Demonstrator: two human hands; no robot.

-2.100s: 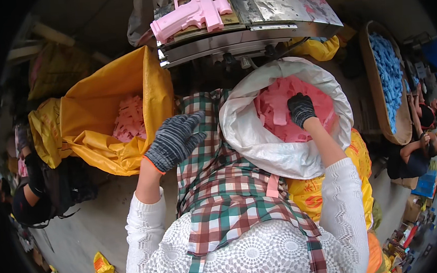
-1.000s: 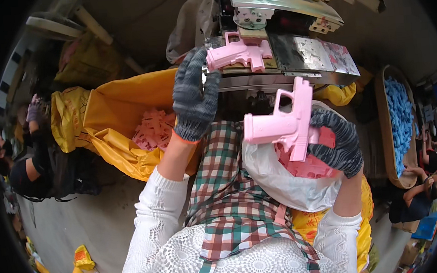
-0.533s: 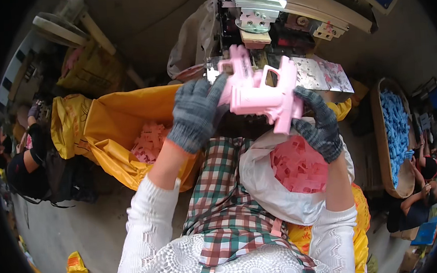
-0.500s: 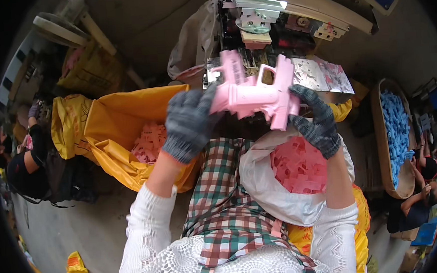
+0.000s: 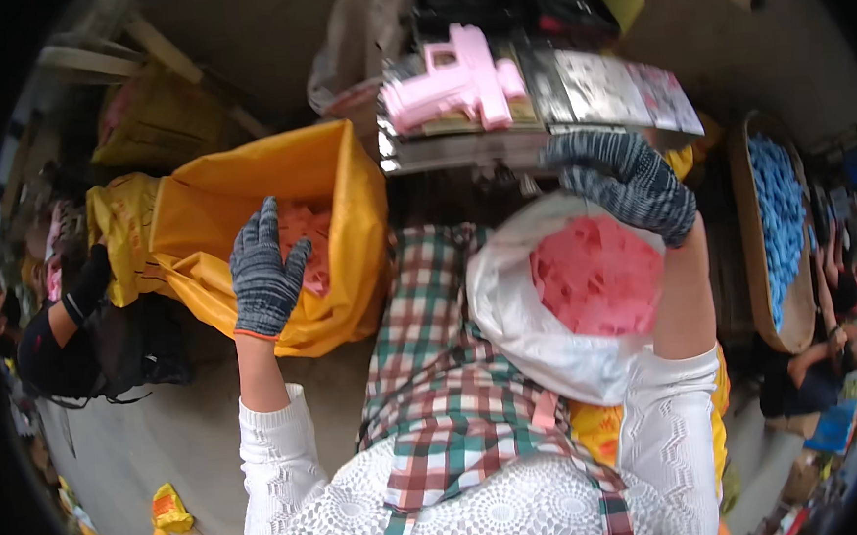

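Observation:
A pink plastic toy pistol [image 5: 481, 80] lies on the metal bed of the machine [image 5: 461, 152] in front of me, with neither hand touching it. My left hand [image 5: 268, 274], in a grey knitted glove, is over the yellow bag [image 5: 358, 262] at the left, its fingers spread and nothing seen in them. Inside that bag are pink plastic pieces [image 5: 311, 237]. Gloved the same way, my right hand [image 5: 631, 184] hovers above the far right rim of a white sack [image 5: 511, 326], fingers stretched out to the left. Flat pink pieces [image 5: 591, 275] fill the sack.
Bright metal plates [image 5: 602, 88] sit on the machine's right part. Further right, a long basket [image 5: 794, 299] holds many blue pieces [image 5: 777, 217]. People work at both sides, one person's dark sleeve [image 5: 88, 278] showing at the left. More yellow bags [image 5: 171, 509] lie on the floor.
Both hands have let go of the pink toy pistol parts they held up. A toy pistol now rests on the machine. My left hand has moved left and nearer, my right slightly right.

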